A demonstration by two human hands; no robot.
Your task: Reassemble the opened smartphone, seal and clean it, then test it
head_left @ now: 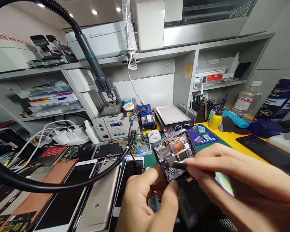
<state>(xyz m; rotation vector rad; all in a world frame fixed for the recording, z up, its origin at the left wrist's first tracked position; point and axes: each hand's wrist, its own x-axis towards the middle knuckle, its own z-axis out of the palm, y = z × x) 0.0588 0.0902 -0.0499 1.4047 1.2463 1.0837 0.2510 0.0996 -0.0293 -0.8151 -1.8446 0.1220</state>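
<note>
An opened smartphone (176, 148) is tilted up in front of me, its circuit board and a copper-coloured patch exposed. My left hand (149, 199) grips its lower edge between thumb and fingers. Over the board, my right hand (207, 167) pinches a small flat dark piece (179, 165) by its right end. The piece's far end lies across the board, and I cannot tell whether it touches. Below the phone is a dark, blurred part (195, 199), partly hidden by my right hand.
Several phones, among them a gold one (98, 196), lie at left. A black hose (62, 188) loops across them. Behind stand a hot-air station (116, 125), a flat heating plate (174, 117) and a solder spool (154, 136). A yellow bottle (215, 120) and a spray can (277, 96) stand right.
</note>
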